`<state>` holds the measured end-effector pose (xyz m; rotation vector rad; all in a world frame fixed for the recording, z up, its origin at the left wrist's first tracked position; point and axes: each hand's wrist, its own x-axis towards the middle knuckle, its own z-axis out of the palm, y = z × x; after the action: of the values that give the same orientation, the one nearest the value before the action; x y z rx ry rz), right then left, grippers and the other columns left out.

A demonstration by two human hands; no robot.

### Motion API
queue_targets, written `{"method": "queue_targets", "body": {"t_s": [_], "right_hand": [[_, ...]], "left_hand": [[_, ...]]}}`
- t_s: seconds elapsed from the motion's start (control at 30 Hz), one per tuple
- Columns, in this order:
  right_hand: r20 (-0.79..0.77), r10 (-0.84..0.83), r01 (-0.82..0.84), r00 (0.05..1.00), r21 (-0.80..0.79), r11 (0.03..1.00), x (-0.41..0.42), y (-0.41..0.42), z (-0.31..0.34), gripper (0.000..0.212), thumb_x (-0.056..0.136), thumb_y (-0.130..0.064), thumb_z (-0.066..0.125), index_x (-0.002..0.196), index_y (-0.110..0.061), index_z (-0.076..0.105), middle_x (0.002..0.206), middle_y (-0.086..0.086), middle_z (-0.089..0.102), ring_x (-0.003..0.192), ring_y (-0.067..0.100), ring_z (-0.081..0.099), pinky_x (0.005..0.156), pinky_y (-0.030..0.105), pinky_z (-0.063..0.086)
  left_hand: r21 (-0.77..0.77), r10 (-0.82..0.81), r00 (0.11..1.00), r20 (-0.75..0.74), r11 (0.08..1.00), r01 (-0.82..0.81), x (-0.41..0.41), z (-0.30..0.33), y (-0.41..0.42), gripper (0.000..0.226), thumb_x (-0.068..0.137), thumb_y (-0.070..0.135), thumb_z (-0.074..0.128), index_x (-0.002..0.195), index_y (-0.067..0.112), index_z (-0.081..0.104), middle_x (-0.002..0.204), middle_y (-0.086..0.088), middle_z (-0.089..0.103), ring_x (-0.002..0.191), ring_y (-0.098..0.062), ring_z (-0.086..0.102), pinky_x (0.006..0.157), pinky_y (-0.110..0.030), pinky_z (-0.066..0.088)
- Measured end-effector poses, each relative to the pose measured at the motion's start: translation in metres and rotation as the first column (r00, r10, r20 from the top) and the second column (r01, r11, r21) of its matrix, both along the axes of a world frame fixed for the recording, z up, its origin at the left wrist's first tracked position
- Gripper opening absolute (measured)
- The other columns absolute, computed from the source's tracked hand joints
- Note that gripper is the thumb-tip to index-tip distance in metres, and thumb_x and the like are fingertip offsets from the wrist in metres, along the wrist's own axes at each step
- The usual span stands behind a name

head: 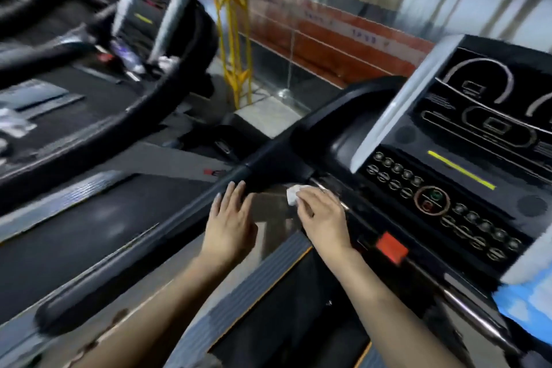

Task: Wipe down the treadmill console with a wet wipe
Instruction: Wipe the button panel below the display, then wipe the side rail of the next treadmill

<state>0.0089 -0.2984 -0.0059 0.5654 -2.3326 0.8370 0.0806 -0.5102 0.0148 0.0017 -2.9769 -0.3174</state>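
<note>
From the head camera, I see no words I can read on the black shiny treadmill console (448,176); its round buttons, yellow stripe (461,170) and red square tab (391,246) are blurry. The console slants up and away to the right. My right hand (324,215) presses a small crumpled white wet wipe (294,194) onto the console's near left corner, fingers close together on top of it. My left hand (230,224) is flat, fingers slightly spread, tips touching the long black smooth handrail (167,236).

Right hand (324,213) on wipe (294,193) — console (442,188)
</note>
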Motion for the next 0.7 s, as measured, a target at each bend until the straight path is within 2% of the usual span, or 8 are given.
{"method": "queue_targets", "body": {"t_s": [0.03,0.17,0.3,0.4,0.5,0.63,0.7], "right_hand": [[-0.005,0.059,-0.059,0.998,-0.005,0.998,0.002,-0.025,-0.001,0.015,0.091,-0.006,0.075,0.104,-0.010,0.079,0.110,0.001,0.075,0.101,0.021,0.071,0.093,0.043,0.056],[-0.057,0.286,-0.288,0.957,-0.031,0.957,0.026,-0.133,0.001,0.015,0.088,0.000,0.074,0.099,-0.009,0.077,0.105,0.004,0.075,0.094,0.026,0.071,0.088,0.040,0.057],[-0.029,0.483,-0.484,0.875,-0.023,0.875,0.066,-0.242,0.000,0.016,0.089,-0.005,0.069,0.101,-0.013,0.076,0.107,0.002,0.075,0.094,0.027,0.071,0.087,0.042,0.055],[-0.038,0.554,-0.555,0.832,-0.017,0.832,0.105,-0.315,-0.003,0.019,0.084,-0.002,0.072,0.100,-0.013,0.076,0.105,0.001,0.075,0.090,0.027,0.069,0.084,0.040,0.056],[0.017,0.600,-0.599,0.800,-0.037,0.800,0.144,-0.381,-0.012,0.020,0.084,-0.001,0.076,0.100,-0.013,0.078,0.108,0.001,0.075,0.093,0.026,0.069,0.086,0.041,0.055],[0.062,0.676,-0.673,0.734,-0.059,0.737,0.200,-0.460,-0.027,0.020,0.082,-0.001,0.079,0.099,-0.012,0.079,0.105,0.001,0.075,0.093,0.024,0.068,0.087,0.039,0.055],[0.122,0.701,-0.698,0.703,-0.069,0.712,0.225,-0.494,-0.031,0.021,0.082,-0.001,0.080,0.100,-0.011,0.079,0.105,0.001,0.075,0.093,0.023,0.067,0.087,0.039,0.055]], "left_hand": [[0.015,0.045,0.999,-0.005,0.999,-0.045,0.012,-0.004,-0.021,0.065,0.090,0.028,0.061,0.152,0.014,0.048,0.168,-0.016,0.033,0.159,-0.034,0.021,0.128,-0.053,0.021],[0.013,0.243,0.970,-0.003,0.970,-0.243,0.074,-0.017,-0.103,0.061,0.088,0.029,0.051,0.148,0.015,0.051,0.163,-0.016,0.041,0.156,-0.036,0.030,0.126,-0.055,0.028],[0.013,0.425,0.905,0.027,0.905,-0.426,0.142,-0.025,-0.184,0.059,0.090,0.025,0.063,0.147,0.012,0.052,0.162,-0.019,0.042,0.155,-0.038,0.032,0.125,-0.055,0.029],[0.002,0.512,0.858,0.037,0.859,-0.513,0.191,-0.030,-0.244,0.063,0.092,0.027,0.063,0.152,0.014,0.047,0.165,-0.017,0.038,0.157,-0.037,0.028,0.127,-0.054,0.025],[0.004,0.571,0.818,0.071,0.820,-0.572,0.238,-0.034,-0.304,0.063,0.094,0.029,0.059,0.154,0.016,0.044,0.166,-0.016,0.036,0.158,-0.037,0.026,0.127,-0.054,0.024],[0.004,0.623,0.780,0.062,0.781,-0.624,0.300,-0.046,-0.370,0.061,0.090,0.030,0.049,0.148,0.012,0.052,0.160,-0.018,0.046,0.153,-0.039,0.036,0.122,-0.057,0.035],[0.007,0.654,0.753,0.078,0.755,-0.656,0.330,-0.052,-0.397,0.060,0.090,0.030,0.048,0.147,0.013,0.053,0.158,-0.018,0.048,0.152,-0.039,0.038,0.122,-0.058,0.035]]}}
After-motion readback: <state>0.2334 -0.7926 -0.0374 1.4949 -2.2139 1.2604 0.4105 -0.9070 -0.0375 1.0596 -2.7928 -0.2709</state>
